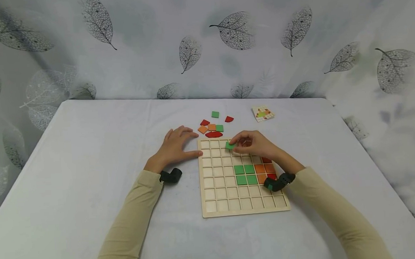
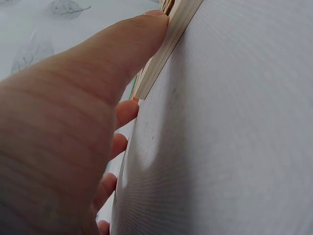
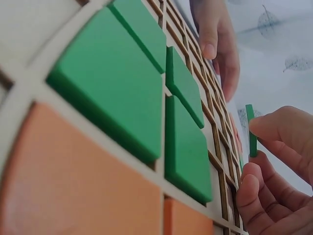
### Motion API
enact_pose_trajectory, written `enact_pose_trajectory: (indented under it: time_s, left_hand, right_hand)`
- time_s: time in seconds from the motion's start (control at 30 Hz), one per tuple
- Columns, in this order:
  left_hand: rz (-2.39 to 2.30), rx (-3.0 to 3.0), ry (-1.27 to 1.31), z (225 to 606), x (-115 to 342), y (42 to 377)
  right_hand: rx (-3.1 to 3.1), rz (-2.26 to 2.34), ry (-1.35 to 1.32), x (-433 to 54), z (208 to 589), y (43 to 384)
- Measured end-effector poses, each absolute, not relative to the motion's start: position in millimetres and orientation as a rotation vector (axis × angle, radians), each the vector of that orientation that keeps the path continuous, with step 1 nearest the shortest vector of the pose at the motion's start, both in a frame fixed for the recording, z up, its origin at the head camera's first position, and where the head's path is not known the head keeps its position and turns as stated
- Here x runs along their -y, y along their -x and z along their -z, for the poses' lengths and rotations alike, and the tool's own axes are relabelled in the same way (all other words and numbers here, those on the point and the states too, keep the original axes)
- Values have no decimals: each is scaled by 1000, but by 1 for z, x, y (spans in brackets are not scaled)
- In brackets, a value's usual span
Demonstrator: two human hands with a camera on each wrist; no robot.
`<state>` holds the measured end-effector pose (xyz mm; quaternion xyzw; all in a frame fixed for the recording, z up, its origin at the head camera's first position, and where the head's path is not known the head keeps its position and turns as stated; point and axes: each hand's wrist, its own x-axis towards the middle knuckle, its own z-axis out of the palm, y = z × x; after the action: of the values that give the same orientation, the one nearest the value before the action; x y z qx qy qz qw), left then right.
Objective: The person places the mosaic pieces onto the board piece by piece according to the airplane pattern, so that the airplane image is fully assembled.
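Observation:
Between thumb and fingertips my right hand pinches a green square tile, held over the upper part of a wooden grid board. In the right wrist view the tile shows edge-on above the grid. My left hand lies at the board's left side with fingers spread, its thumb touching the board's edge, as the left wrist view shows. Green tiles fill a block of cells in the board. Orange tiles and red pieces sit to their right, partly hidden by my right wrist.
Beyond the board lie loose pieces: green tiles, orange tiles, red petal-shaped pieces and smaller red ones. A small pattern card stack is at the back right. All rests on a white-covered table.

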<state>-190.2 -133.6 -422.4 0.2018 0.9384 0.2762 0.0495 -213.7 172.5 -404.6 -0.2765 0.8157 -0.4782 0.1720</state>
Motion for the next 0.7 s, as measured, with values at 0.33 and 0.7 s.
enact_pose_trajectory:
  time_s: [0.33, 0.7]
  left_hand:
    - [-841, -2851, -604, 424, 135, 191]
    - [-850, -2844, -594, 424, 134, 190]
  right_hand:
    - [-2274, 1346, 826, -176, 408, 207]
    - [-2238, 1287, 887, -175, 405, 197]
